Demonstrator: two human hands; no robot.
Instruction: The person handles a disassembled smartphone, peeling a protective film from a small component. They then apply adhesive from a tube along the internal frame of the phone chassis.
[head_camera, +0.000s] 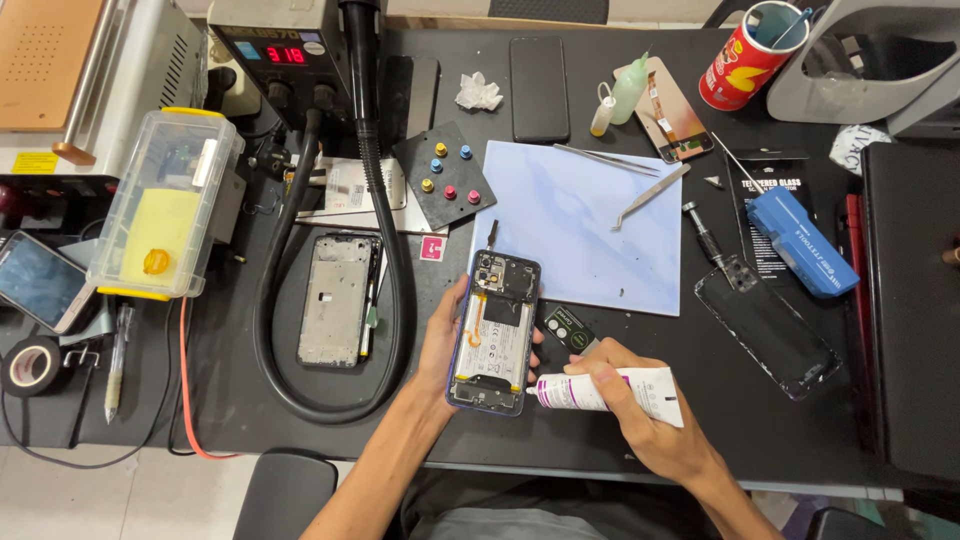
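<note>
Our left hand (443, 345) clamps the opened dark smartphone body (494, 332); right hand (625, 400) fingers grip the white adhesive tube (600, 392), nozzle at its lower edge. We advise gentle squeezing.

A red digital display (285, 54) is glowing on the dark station at the tabletop's far left edge. A black flat package (768, 205) is lying toward the right edge, under a blue box (803, 241). A red-and-yellow printed can (742, 60) is standing at the far right. A white tube with a purple label (605, 390) is lying in the right hand (640, 405) near the front edge.
</note>
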